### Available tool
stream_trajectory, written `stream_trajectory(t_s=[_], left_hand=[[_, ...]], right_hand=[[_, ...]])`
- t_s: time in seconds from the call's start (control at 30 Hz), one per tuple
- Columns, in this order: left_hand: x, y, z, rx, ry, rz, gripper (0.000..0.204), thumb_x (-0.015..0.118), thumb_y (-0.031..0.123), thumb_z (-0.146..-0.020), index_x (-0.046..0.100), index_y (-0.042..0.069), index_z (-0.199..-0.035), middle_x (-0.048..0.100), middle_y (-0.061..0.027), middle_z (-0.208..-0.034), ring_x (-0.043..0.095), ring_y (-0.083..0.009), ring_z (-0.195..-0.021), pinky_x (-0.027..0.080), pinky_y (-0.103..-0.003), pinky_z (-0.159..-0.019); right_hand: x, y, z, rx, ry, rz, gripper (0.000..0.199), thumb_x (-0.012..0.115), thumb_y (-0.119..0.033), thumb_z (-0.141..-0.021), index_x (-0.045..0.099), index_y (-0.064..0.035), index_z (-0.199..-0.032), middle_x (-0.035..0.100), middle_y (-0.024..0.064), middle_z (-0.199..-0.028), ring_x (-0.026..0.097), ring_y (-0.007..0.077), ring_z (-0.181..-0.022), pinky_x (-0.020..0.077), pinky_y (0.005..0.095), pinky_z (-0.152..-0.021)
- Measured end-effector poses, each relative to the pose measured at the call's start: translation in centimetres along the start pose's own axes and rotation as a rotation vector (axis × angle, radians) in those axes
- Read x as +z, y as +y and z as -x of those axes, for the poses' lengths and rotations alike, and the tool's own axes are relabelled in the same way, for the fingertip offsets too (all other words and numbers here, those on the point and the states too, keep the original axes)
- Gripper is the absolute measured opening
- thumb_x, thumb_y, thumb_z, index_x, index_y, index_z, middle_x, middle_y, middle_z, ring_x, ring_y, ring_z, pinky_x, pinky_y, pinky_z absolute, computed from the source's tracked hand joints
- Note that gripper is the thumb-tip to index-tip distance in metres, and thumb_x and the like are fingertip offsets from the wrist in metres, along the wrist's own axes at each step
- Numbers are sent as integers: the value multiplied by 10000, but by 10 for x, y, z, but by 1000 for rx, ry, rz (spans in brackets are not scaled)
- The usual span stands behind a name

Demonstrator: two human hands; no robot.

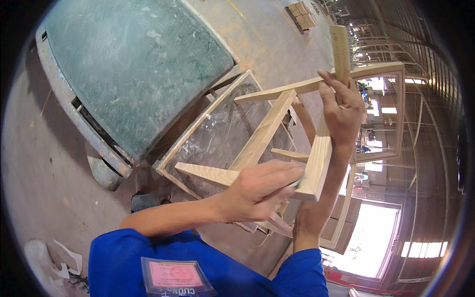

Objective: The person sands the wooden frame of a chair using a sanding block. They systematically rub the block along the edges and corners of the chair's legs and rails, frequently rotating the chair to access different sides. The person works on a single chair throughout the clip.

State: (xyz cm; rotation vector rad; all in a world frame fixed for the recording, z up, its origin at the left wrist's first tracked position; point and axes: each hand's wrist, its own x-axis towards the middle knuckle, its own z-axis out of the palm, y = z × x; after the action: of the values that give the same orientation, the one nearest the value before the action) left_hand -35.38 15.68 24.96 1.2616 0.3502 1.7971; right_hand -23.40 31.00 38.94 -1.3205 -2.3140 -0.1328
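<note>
A pale wooden chair frame [262,129] lies tipped on its side, its tapered legs pointing left. My left hand [260,190] is closed palm down by the frame's near corner. Under its fingertips shows the edge of a small grey-green pad [297,182], pressed against the wood; most of it is hidden. Farther off, my right hand [342,110] lies against the frame's far corner. Its fingers are closed around a wooden brush [339,52] that stands up past the corner, with what look like short bristles along its right edge.
Beneath the frame is a worn, wood-edged work surface [198,143]. A large green-topped table [138,64] stands to its left. The chair's rectangular back [402,114] reaches out to the right. Stacked cartons [302,16] sit on the floor far off.
</note>
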Motion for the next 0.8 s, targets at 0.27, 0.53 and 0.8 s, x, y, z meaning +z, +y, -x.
stream_trajectory(t_s=[0.27, 0.53, 0.8], left_hand=[[-20, -43, 59, -128, 33, 18, 368, 634, -3, -890, 614, -17, -1257, 649, -216, -1206, 648, -368, -1089, 534, -383, -923], [-17, -37, 59, -207, 63, -76, 297, 594, 27, -943, 634, -25, -1233, 679, -211, -1143, 686, -351, -1015, 539, -389, -904], [3, 13, -2, -224, -27, -156, 250, 533, 94, -1018, 647, -22, -1208, 700, -151, -1092, 677, -235, -959, 518, -317, -841]], right_hand=[[1, -1, -1, 27, 23, 20, 230, 690, -91, -874, 780, -91, -1087, 687, 100, -1034, 664, 176, -913, 516, 293, -773], [3, -4, -3, 40, -7, -6, 246, 683, -93, -907, 766, -104, -1138, 703, 91, -1055, 645, 165, -996, 497, 288, -868], [-1, 13, 31, 41, 530, 87, 475, 692, -29, -853, 640, -118, -1317, 643, 184, -1165, 669, 276, -879, 539, 349, -693]])
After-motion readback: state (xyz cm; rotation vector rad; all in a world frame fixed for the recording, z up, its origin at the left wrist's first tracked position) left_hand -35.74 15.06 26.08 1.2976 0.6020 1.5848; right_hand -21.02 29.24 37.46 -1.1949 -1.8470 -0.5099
